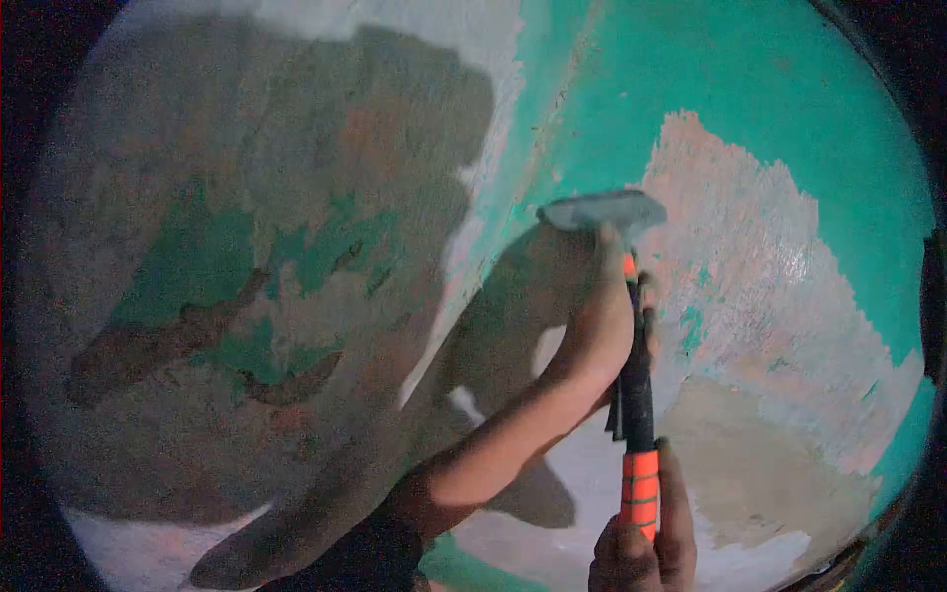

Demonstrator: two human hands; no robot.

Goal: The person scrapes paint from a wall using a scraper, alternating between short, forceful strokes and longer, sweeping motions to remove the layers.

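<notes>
A long-handled scraper with a black shaft and orange grip bands stands nearly upright in front of the wall. Its wide grey blade lies across the wall where green paint meets a pale patch. My left hand wraps around the upper handle just below the blade, with the thumb pointing up toward it. Lower down, my right hand is closed around the orange end of the handle. The left forearm crosses from the lower left, and a dark sleeve covers its elbow end.
Green paint covers the upper right of the wall, with rough pale patches scraped through it. Dark shadows fall over the left side, where scattered green remnants show. A dark edge runs along the lower right.
</notes>
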